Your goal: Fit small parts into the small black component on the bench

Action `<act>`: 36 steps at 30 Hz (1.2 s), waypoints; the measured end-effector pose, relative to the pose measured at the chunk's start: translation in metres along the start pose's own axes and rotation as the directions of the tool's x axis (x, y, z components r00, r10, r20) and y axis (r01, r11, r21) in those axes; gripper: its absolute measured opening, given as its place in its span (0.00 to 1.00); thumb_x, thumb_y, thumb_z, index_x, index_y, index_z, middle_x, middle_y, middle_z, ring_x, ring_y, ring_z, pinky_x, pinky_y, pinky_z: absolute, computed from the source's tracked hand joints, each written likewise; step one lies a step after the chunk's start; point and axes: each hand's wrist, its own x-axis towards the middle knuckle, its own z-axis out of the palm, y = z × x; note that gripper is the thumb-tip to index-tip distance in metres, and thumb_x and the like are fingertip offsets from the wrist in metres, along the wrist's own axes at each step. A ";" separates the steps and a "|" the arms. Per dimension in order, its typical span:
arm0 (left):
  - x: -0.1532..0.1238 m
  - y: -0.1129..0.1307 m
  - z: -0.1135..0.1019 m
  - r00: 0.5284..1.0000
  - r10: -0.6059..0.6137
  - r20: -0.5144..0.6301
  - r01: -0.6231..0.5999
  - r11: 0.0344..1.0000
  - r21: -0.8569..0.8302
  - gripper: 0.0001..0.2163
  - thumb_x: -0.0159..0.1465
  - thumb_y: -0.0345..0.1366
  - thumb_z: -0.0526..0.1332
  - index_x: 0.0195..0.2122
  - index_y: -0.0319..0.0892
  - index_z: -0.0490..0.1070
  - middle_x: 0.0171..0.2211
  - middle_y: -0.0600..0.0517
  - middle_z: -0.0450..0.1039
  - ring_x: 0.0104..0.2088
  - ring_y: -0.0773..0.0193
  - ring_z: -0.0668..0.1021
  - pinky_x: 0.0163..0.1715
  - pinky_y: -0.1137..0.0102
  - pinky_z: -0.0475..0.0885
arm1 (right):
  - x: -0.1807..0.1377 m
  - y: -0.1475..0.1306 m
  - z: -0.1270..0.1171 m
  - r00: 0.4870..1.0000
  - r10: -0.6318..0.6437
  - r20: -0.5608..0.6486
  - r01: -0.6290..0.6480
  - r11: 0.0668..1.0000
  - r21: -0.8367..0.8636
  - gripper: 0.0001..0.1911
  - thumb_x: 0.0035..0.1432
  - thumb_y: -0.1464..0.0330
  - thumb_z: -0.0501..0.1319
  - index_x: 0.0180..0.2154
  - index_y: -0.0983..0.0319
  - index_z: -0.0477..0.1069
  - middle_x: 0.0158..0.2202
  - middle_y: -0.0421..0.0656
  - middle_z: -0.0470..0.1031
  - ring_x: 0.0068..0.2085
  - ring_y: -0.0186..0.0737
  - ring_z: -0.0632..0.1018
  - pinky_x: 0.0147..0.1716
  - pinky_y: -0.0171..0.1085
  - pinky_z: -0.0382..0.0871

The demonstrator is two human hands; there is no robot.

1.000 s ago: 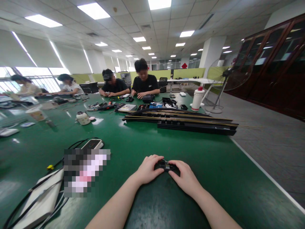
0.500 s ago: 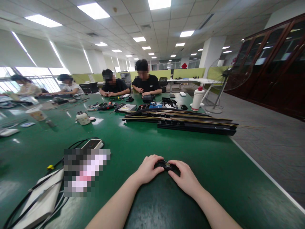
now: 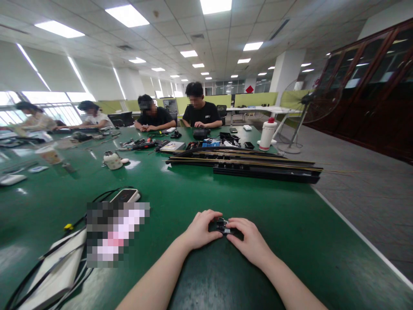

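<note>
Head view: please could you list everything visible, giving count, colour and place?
Small part: one, black, low centre
Table: one, green, underneath
Long strips: several, black, beyond the small part
Thin rods: several, yellowish, over the strips
Bottle: one, white and red, behind strips
Flask: one, cream, left
Cup: one, pale, far left
Tools: several, mixed, table's far half
Device: one, black and white, near left
Flat slab: one, off-white, lower left
Cables: several, mostly black, around slab
People: four, dressed dark or pale, across table
Fan: one, grey, right
Cabinet: one, red-brown, far right
Ceiling lights: several, white, overhead
Hands: two, bare, gripping small part
</note>
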 end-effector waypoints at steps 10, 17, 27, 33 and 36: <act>-0.001 0.001 -0.001 1.000 0.004 -0.001 -0.004 1.000 0.023 0.19 0.55 0.35 0.66 0.48 0.45 0.66 0.43 0.52 0.73 0.44 0.58 0.73 0.46 0.64 0.65 | 0.001 -0.003 -0.003 1.000 -0.010 0.024 0.009 1.000 0.029 0.09 0.52 0.69 0.62 0.38 0.55 0.75 0.44 0.44 0.77 0.49 0.47 0.74 0.51 0.49 0.63; 0.000 0.001 0.000 1.000 0.014 -0.006 -0.014 0.999 0.030 0.19 0.55 0.35 0.65 0.48 0.46 0.66 0.43 0.52 0.72 0.44 0.58 0.73 0.46 0.65 0.65 | 0.002 0.000 -0.003 0.999 0.042 -0.032 -0.036 0.986 0.166 0.09 0.52 0.68 0.61 0.37 0.56 0.75 0.44 0.45 0.77 0.49 0.47 0.73 0.52 0.48 0.63; 0.000 0.004 -0.002 1.000 -0.006 0.009 0.006 0.999 0.035 0.18 0.56 0.36 0.64 0.48 0.46 0.67 0.43 0.51 0.72 0.44 0.58 0.72 0.45 0.64 0.65 | 0.003 0.001 -0.005 0.970 0.218 -0.104 -0.175 0.930 0.322 0.11 0.51 0.64 0.61 0.37 0.58 0.74 0.40 0.44 0.77 0.44 0.45 0.76 0.48 0.45 0.67; -0.001 0.003 -0.002 1.000 -0.013 0.015 0.012 0.999 0.047 0.18 0.57 0.36 0.64 0.49 0.46 0.66 0.43 0.51 0.72 0.43 0.57 0.72 0.45 0.64 0.65 | 0.004 0.008 -0.002 0.948 0.271 -0.165 -0.183 0.892 0.414 0.14 0.50 0.61 0.61 0.39 0.59 0.73 0.40 0.45 0.78 0.43 0.46 0.77 0.49 0.47 0.68; 0.000 0.003 -0.002 1.000 -0.020 0.018 0.019 0.998 0.054 0.19 0.57 0.37 0.64 0.49 0.45 0.66 0.43 0.51 0.72 0.43 0.57 0.72 0.45 0.64 0.65 | 0.005 0.012 0.000 0.932 0.309 -0.191 -0.182 0.851 0.492 0.17 0.49 0.59 0.63 0.41 0.60 0.73 0.41 0.47 0.78 0.44 0.47 0.77 0.50 0.48 0.68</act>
